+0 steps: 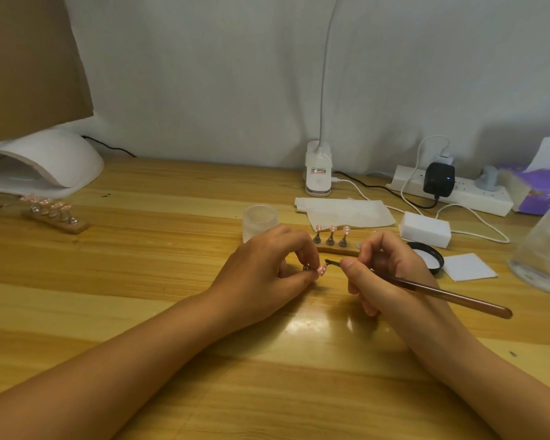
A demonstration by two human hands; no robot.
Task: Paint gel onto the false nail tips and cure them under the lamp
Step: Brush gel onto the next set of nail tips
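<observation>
Far to the left of the left hand, the white curing lamp (pixel 45 163) stands on the table (pixel 172 249), and a cardboard box (pixel 29 58) covers part of it. Just before the lamp lies a wooden holder (pixel 53 214) with pink nail tips, which are blurred. The left hand (pixel 267 265) pinches a small stand with one pink nail tip (pixel 321 270); the fingers hide most of the stand. The right hand (pixel 391 274), close beside, grips a brown brush (pixel 426 289) like a pen. The brush's dark point is just beside that tip, and I cannot tell if they touch. Behind the hands stand a frosted jar (pixel 260 222) and a second holder (pixel 331 241) with three pink tips; the right hand covers its right end. Right of this hand are a black lid (pixel 429 257), a white pad (pixel 469 266) and a clear container (pixel 543 252) cut off by the edge.
</observation>
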